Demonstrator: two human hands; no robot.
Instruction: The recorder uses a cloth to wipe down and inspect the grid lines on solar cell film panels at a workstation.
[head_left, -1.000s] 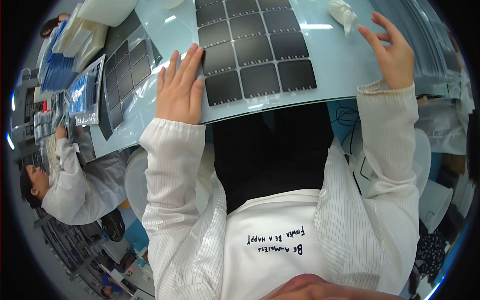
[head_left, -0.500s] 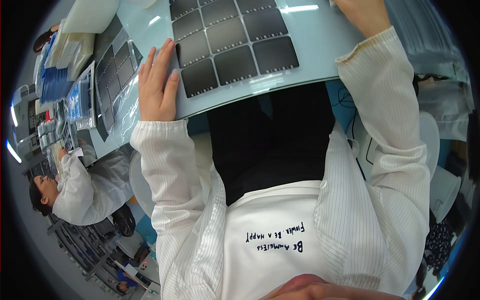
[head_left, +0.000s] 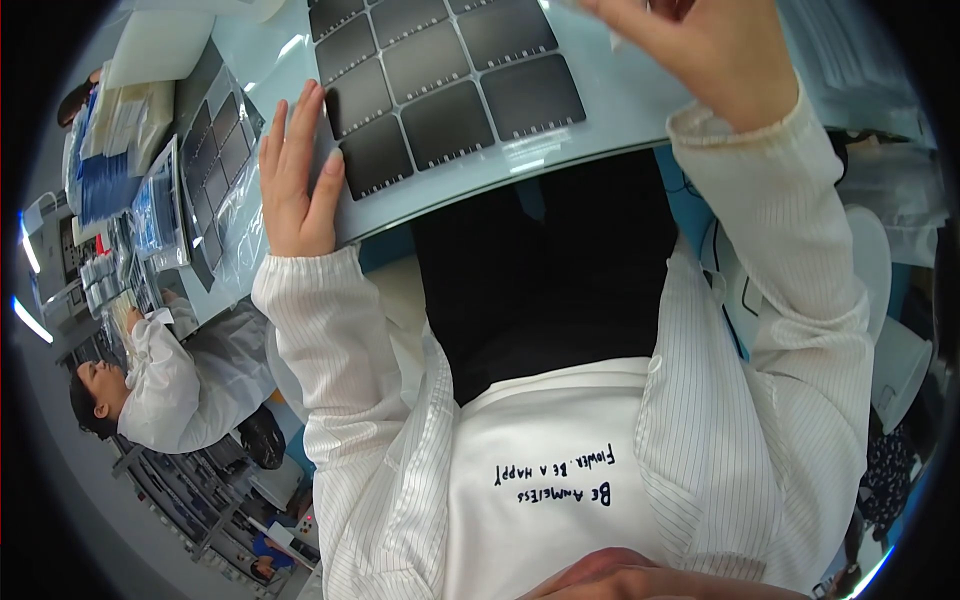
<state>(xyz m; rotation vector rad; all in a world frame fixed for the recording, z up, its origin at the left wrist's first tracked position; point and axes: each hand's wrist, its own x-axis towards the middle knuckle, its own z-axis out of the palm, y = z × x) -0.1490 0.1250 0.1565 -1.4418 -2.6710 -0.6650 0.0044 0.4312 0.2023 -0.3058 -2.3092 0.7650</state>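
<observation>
A sheet of dark grey rectangular panels in rows (head_left: 437, 122), each with a row of small pale marks along its near edge, lies on the glass-topped table (head_left: 620, 120). My left hand (head_left: 297, 180) rests flat at the sheet's left edge, fingers stretched out and thumb touching or close to the near-left panel. Above the table, to the right of the sheet, is my right hand (head_left: 715, 55). Its fingers are bent and partly cut off by the top edge. A small whitish bit shows by them, too little to name.
Another dark panelled sheet in clear film (head_left: 215, 165) lies at the left. Beyond it are stacked blue and white packs (head_left: 105, 170). Clear plastic sheets (head_left: 850, 70) are piled at the right. A co-worker in a white coat (head_left: 195, 390) sits at the left.
My right hand has moved left and nearer, toward the panelled sheet, with its fingers more bent. The sheet and my left hand appear slightly further left in the picture.
</observation>
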